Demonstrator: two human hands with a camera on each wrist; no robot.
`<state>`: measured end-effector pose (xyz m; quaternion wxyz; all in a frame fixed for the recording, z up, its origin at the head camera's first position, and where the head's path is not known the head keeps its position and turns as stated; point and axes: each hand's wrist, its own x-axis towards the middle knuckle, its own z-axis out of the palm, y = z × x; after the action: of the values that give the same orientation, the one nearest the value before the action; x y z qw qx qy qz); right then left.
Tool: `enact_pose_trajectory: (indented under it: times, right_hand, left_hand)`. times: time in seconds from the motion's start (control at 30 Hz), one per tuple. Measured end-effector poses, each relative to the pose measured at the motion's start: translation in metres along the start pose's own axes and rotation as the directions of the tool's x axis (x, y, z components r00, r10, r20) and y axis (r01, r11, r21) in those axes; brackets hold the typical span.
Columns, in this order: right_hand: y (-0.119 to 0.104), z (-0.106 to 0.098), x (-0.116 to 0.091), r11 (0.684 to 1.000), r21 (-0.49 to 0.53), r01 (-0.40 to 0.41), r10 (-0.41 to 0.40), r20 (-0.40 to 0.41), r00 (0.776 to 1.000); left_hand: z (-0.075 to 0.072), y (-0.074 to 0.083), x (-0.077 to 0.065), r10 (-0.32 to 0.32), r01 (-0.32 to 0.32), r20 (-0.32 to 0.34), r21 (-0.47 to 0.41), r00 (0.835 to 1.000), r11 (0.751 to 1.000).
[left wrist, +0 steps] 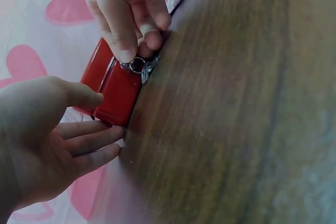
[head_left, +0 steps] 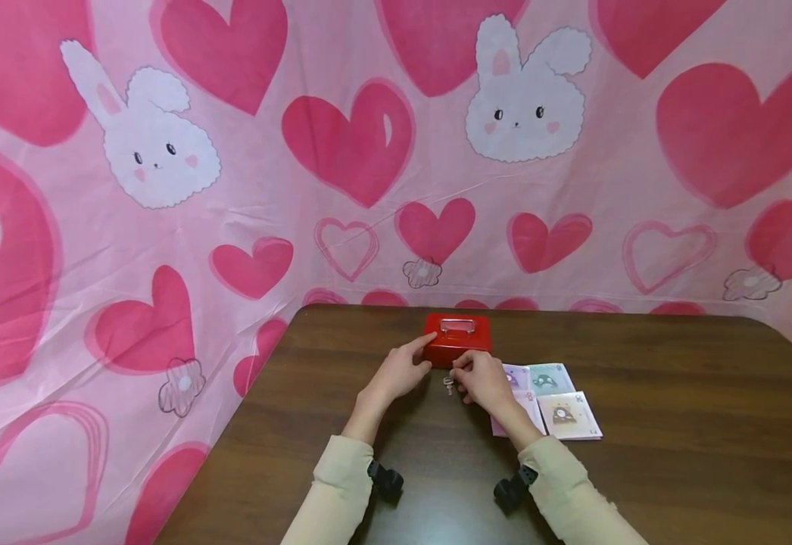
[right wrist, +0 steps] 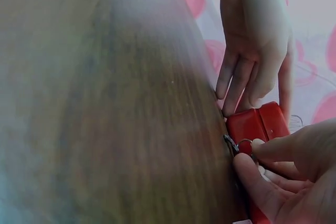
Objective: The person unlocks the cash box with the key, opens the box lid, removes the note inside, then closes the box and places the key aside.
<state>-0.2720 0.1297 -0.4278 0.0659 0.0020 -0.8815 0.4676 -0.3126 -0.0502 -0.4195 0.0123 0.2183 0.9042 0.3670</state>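
A red metal cash box (head_left: 445, 354) with a silver handle (head_left: 457, 325) on its closed lid stands near the table's far edge. My left hand (head_left: 396, 375) steadies its left side, fingers straight, with one finger reaching over the lid. At the front face, my right hand (head_left: 483, 380) pinches a small key between thumb and forefinger; the fingers hide most of that key and the spot where it meets the box. A ring (left wrist: 137, 65) joins it to dangling silver keys (left wrist: 149, 71), also visible beside the right fingertips in the right wrist view.
Printed paper cards with animal pictures (head_left: 562, 414) lie in several piles to the right of the box, partly under my right forearm. The brown wooden table (head_left: 696, 393) extends to both sides. Behind it hangs a pink cloth (head_left: 478, 182) with hearts and rabbits.
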Motion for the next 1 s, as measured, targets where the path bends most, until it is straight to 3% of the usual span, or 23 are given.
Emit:
enact_pose_trajectory:
  times: [0.3, 0.53, 0.83, 0.9, 1.0]
  right_hand:
    - [0.004, 0.001, 0.004, 0.997, 0.076, -0.031, 0.03, 0.007, 1.0]
    - [0.003, -0.005, 0.004, 0.999, 0.035, -0.031, 0.03, 0.041, 0.999]
    - [0.0, -0.016, 0.004, 0.996, 0.036, -0.079, 0.074, 0.119, 0.99]
    - [-0.001, -0.022, 0.004, 0.998, -0.003, -0.057, 0.057, 0.088, 0.994]
    - [-0.001, -0.033, 0.006, 0.995, -0.104, 0.007, -0.011, -0.039, 0.999]
  left_hand:
    - [0.001, 0.0, 0.0, 0.007, -0.007, -0.006, -0.006, 1.0, 1.0]
    - [0.001, 0.002, 0.001, -0.022, 0.022, -0.004, -0.003, 1.0, 1.0]
    - [0.002, 0.004, 0.003, 0.018, -0.015, -0.041, 0.066, 0.999, 0.998]
    - [0.002, 0.003, 0.003, 0.015, -0.013, -0.03, 0.062, 0.999, 0.998]
    - [0.001, 0.002, 0.002, -0.001, 0.001, -0.009, 0.037, 1.0, 0.999]
